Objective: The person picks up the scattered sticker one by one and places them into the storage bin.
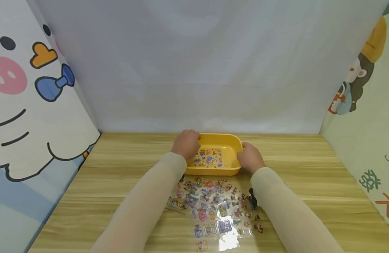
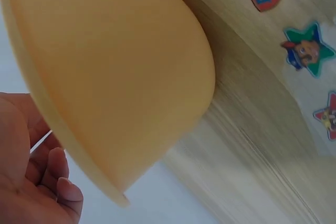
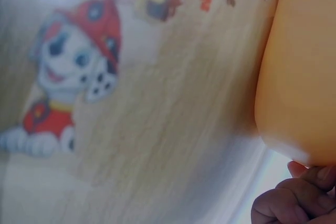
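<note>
Grip closed at both ends: yellow tray (image 1: 211, 172), centre of frame, is held by left hand (image 1: 185, 144) and right hand (image 1: 250, 157) (sticker sheet (image 1: 210, 159) inside); positioning is judged underway, level support needed next.

A wooden table (image 1: 295, 168) with light, streaky grain is stretching out to the left and right of the yellow tray (image 1: 224, 171). Whether the tray is resting flat on the table or hovering just over it is staying unclear. On the near side of the tray, clear sticker sheets (image 1: 210, 195) are lying on the wood, overlapping and showing many small cartoon figures. Farthest from the tray, large printed numerals (image 1: 224, 226) are showing beside a bright glare. Apart from the tray's wall, a red-capped dog sticker (image 3: 58, 77) is showing against the grain.
</note>
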The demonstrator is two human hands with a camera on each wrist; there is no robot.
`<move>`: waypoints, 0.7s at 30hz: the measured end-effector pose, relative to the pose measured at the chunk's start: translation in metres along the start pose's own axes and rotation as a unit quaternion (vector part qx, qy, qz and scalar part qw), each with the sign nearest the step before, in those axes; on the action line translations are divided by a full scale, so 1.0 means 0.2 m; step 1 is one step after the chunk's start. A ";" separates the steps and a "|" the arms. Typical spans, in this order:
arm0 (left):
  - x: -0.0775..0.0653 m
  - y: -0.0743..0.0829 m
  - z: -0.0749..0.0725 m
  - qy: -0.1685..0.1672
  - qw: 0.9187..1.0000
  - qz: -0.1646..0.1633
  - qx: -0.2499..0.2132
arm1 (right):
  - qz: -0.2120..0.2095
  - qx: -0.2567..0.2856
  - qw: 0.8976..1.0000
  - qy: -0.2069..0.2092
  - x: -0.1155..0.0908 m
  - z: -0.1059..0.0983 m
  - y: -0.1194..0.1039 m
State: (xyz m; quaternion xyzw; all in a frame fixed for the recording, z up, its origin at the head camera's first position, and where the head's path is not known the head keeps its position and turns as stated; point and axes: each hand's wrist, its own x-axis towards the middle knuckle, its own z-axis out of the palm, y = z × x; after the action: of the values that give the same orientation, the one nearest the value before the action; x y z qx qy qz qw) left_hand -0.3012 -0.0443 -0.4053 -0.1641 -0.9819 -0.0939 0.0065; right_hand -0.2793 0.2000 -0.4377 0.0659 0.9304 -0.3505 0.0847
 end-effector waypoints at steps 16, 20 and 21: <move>-0.10 -0.05 0.00 0.046 0.996 0.055 -0.053 | 0.006 -0.003 1.000 -0.004 0.00 0.00 -0.01; -0.17 -0.06 -0.02 0.063 0.994 0.066 -0.065 | 0.003 -0.006 1.000 -0.002 0.00 0.00 -0.01; -0.18 -0.06 -0.03 0.066 0.994 0.068 -0.060 | 0.001 -0.007 1.000 -0.002 0.00 0.00 0.00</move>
State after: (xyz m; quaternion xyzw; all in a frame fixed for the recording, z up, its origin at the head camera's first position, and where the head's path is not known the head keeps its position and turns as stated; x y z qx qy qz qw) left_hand -0.2701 -0.0679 -0.4034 -0.2242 -0.9586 -0.1623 0.0677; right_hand -0.2787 0.1994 -0.4371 0.0659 0.9327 -0.3436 0.0873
